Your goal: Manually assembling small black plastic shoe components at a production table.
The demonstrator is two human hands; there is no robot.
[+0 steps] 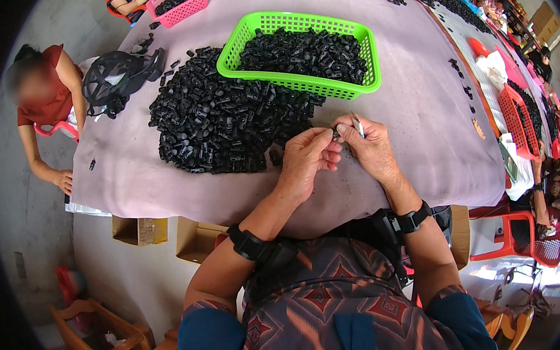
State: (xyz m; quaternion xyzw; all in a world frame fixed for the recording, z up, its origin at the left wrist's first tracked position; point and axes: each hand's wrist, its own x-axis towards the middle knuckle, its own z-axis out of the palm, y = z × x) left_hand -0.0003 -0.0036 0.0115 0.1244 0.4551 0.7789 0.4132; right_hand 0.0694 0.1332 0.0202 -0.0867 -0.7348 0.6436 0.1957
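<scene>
Red chair [548,252] and open cardboard box [194,242].

Person's forearms [271,214] reached far & inward; L hand [302,160] & R hand [372,146] nearly met, fingers [329,160] curled, thumbs [351,137] pinching, wrists lvl approx.

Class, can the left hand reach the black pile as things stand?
Probably yes: the left hand sits beside the black pile, nothing visible between, though its grip seems busy with a small part.

basket [359,90]: bright green | parts [216,121]: black | tablecloth [435,136]: pale mauve | garment [319,297]: diamond-patterned
</scene>
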